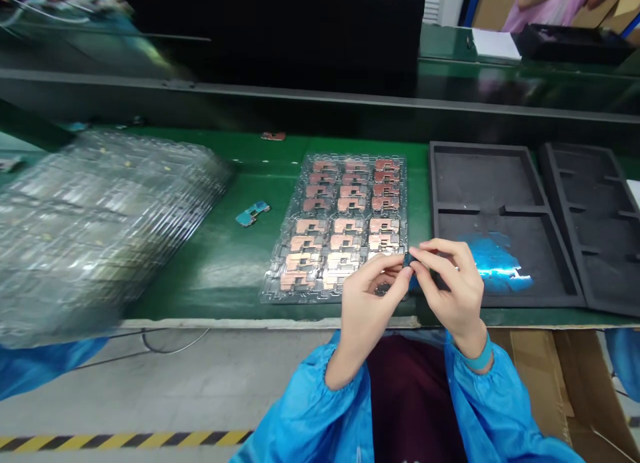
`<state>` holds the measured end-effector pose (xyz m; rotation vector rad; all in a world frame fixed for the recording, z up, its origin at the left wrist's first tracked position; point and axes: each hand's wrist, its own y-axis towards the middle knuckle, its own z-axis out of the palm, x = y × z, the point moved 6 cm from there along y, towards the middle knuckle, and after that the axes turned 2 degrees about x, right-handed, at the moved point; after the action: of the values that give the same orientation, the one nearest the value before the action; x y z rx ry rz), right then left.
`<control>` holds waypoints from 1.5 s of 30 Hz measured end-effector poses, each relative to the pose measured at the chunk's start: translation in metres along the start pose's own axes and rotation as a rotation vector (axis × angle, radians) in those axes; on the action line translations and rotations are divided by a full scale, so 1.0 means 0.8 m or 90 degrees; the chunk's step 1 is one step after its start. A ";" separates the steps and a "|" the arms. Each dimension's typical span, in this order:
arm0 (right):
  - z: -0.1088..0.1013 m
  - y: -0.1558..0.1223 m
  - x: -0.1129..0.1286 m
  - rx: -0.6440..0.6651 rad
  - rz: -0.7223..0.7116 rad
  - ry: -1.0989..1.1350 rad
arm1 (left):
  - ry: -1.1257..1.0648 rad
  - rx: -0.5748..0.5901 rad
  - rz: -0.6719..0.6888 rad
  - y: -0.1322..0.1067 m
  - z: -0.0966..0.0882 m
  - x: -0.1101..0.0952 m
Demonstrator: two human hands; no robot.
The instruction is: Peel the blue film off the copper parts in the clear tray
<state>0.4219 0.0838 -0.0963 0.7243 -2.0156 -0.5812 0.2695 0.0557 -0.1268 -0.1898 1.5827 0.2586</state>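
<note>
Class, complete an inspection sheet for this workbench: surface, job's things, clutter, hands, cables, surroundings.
Surface: green bench mat.
Job's things: small dark part pinched over the near corner of a clear plastic blister tray holding copper-coloured flat pieces.
Clutter: loose small blue component on the mat; stack of clear plastic trays at left; black foam tray at right, holding a blue film scrap.
Hands: left hand and right hand both pinch the part by fingertips.
Cables: thin dark cable below the bench edge.
Surroundings: another person's pink sleeve far right; yellow-black floor stripe.

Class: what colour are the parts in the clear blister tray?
Copper parts, clearest in head view.
</note>
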 end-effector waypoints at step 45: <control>-0.029 -0.064 0.007 -0.110 -0.121 -0.080 | -0.471 -0.044 -0.309 0.008 0.011 0.030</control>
<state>0.4534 0.0402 -0.1145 0.7962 -1.9928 -0.9206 0.2752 0.0655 -0.1509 -0.4644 0.7609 -0.0080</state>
